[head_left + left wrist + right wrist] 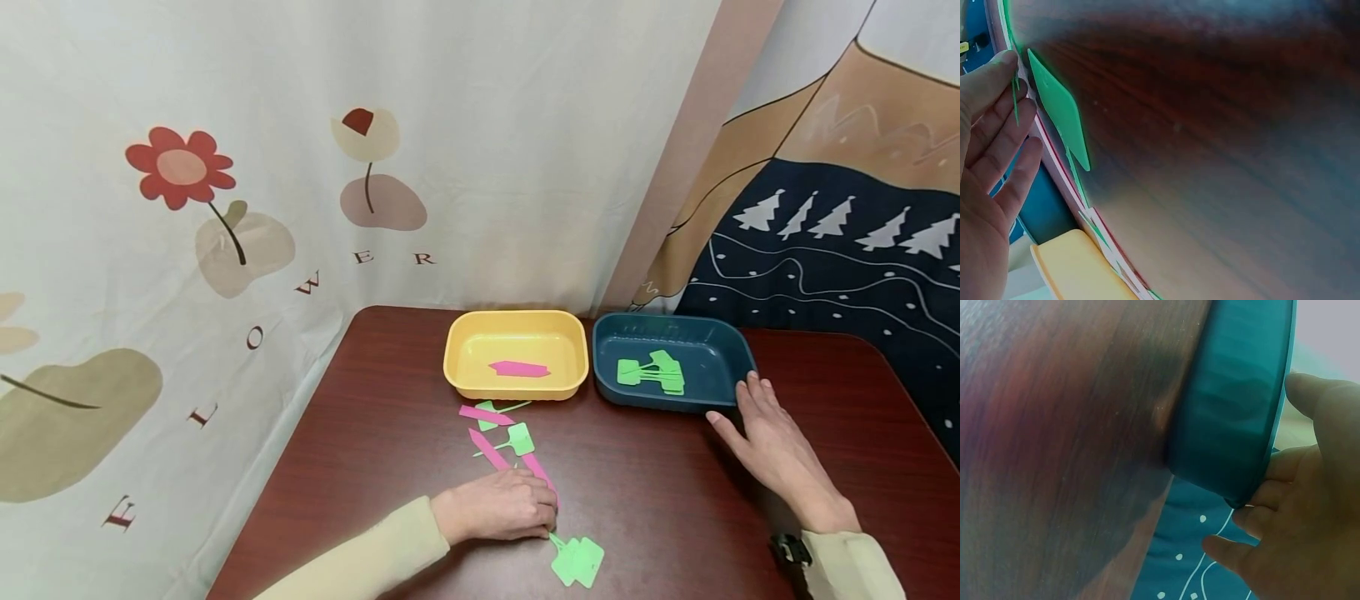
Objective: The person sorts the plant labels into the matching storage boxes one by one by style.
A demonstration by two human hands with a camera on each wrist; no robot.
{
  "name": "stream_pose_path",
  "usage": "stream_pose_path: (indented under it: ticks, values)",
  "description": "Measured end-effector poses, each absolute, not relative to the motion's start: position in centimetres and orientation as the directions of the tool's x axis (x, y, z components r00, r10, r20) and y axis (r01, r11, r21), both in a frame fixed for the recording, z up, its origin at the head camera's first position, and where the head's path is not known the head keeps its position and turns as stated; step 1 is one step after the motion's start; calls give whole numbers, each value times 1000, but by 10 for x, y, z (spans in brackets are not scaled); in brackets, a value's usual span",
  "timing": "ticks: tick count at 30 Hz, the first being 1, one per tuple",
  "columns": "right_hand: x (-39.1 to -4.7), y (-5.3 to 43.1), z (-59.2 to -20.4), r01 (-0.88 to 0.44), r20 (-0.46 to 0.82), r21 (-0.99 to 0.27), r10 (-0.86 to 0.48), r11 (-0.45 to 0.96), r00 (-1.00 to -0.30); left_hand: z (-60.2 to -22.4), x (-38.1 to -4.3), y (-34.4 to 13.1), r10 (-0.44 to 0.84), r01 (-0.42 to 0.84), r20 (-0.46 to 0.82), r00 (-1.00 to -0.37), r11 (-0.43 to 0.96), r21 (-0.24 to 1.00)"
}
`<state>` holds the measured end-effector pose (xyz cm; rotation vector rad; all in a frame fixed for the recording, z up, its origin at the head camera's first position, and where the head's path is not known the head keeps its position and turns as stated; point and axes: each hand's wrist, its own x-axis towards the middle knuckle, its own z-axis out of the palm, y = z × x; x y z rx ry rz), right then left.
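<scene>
My left hand (504,504) is low over the table among scattered plant labels. In the left wrist view its thumb and fingertips pinch the thin stem of a green plant label (1016,103). Just in front of that hand lie overlapping green plant labels (577,560). Beyond it, pink plant labels (487,450) and a green plant label (521,438) are strewn toward the trays. My right hand (780,446) rests with spread, fairly straight fingers against the near right corner of the dark blue tray (720,367), thumb at its front rim (1285,406).
Several green plant labels (663,375) lie inside the blue tray. Beside it on the left stands a yellow tray (457,367) with a pink plant label (520,369) in it. Printed curtains (487,167) hang behind the dark wooden table (645,475).
</scene>
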<state>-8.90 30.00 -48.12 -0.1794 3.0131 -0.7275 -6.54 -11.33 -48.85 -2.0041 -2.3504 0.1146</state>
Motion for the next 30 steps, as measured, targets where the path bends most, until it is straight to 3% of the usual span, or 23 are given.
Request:
stream_pose_path:
  ticks: [11,16,23,30]
  values:
    - [-89,300,-481,-97,-14,-457,-117,884,-993,-488,-72,-110,966,966,125,-228,240,-98]
    - [-90,301,-481,-93,-25,-460,-118,883,-993,-489,-78,-108,940,945,173,-294,313,-98]
    - [-89,300,-481,-89,-26,-466,-115,880,-993,-492,-83,-105,907,896,157,-390,414,-161]
    - [-89,300,-481,-92,-21,-464,-114,881,-993,-490,-85,-104,904,896,112,-412,424,-129]
